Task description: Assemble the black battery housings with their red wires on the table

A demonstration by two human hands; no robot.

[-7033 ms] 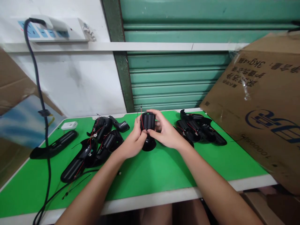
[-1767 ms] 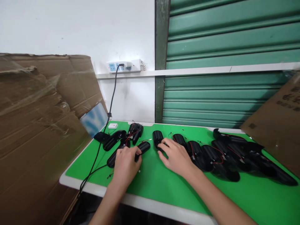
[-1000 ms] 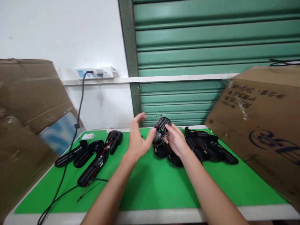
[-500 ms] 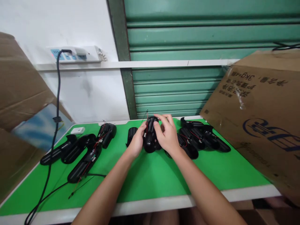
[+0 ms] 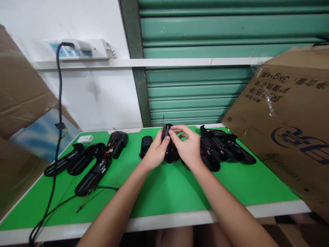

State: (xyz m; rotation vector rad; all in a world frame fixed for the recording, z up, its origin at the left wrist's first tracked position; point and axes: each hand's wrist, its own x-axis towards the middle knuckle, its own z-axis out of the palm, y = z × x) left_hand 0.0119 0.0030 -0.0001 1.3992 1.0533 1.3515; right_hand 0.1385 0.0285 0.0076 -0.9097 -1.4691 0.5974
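Note:
Near the back middle of the green table, a black plastic shell part [image 5: 169, 156] is held up between my two hands. A thin red wire and a black wire stick up from its top end. My left hand [image 5: 157, 149] wraps its left side, with the thumb across the front. My right hand [image 5: 187, 142] is closed at the upper right, thumb and index finger pinching at the part's edge; its other fingers curl behind. Another black shell part [image 5: 146, 145] stands just left of my left hand. More black parts lie partly hidden behind my right hand.
Several black shells with red wires lie on the right [image 5: 218, 147] and on the left [image 5: 94, 175] of the green table [image 5: 164, 195]. A black cable [image 5: 60, 103] hangs from a power strip [image 5: 77, 49]. Cardboard boxes stand at the left [image 5: 23, 92] and right [image 5: 290, 120].
My left thumb has moved across the front of the black part, and my right fingers have shifted to a pinch at its upper edge. The camera view has shifted slightly.

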